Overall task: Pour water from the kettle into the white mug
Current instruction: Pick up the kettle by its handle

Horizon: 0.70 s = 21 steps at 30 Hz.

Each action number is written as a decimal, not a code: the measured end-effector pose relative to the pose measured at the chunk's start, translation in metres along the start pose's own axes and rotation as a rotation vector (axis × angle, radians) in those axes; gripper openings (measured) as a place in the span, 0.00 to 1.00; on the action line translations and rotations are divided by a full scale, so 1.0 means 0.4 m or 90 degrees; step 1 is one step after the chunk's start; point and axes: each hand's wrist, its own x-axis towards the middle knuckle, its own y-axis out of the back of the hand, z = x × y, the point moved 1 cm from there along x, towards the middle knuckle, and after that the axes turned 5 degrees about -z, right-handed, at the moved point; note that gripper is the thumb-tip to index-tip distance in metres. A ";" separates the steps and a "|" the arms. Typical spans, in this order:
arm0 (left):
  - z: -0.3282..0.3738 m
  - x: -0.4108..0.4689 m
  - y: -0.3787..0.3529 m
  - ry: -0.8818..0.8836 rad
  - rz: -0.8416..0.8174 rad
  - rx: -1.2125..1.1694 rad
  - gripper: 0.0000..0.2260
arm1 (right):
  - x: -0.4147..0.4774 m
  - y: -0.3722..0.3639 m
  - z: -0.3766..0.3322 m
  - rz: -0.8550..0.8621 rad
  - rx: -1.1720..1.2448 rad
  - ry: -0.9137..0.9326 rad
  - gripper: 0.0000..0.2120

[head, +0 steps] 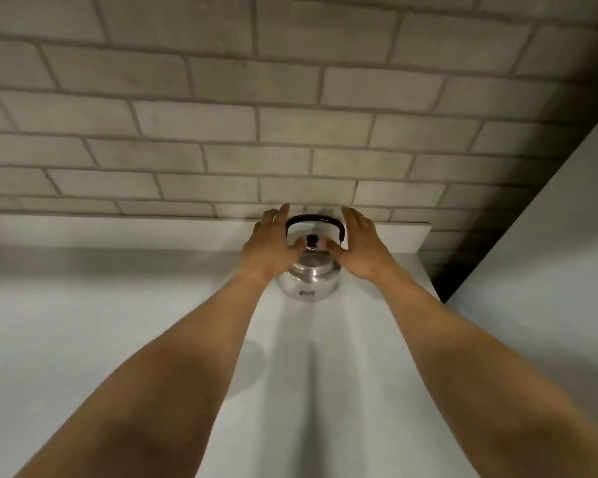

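Head cam, steel kettle (308, 276) by brick wall (290, 132), left hand (270, 244) and right hand (359, 246) spread open flanking it, small label unreadable.

Kettle (308, 270) on counter (83, 322) (before wall (187, 115)).

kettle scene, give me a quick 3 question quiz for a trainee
1. True or false: the kettle is tipped over on its side.
2. Where are the two hands relative to the kettle? A) both on the counter, away from it B) left hand and right hand open on either side of it C) one hand lifting it by the handle
3. Fill in: the wall behind the counter is made of pale ____.

Key: 1 false, it stands upright; 2 B; 3 bricks. The white mug is not in view.
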 end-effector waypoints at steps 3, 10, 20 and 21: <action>0.003 0.043 -0.022 -0.004 -0.003 -0.027 0.34 | 0.047 0.006 0.031 0.009 0.036 0.060 0.42; -0.030 0.101 -0.038 -0.067 -0.035 -0.044 0.21 | 0.115 -0.023 0.018 -0.035 0.152 0.167 0.27; -0.031 0.072 0.008 -0.122 -0.070 0.022 0.15 | 0.107 0.014 -0.004 -0.055 0.136 0.162 0.04; -0.028 0.058 0.014 -0.124 -0.067 0.014 0.15 | 0.094 0.019 -0.011 -0.051 0.143 0.172 0.07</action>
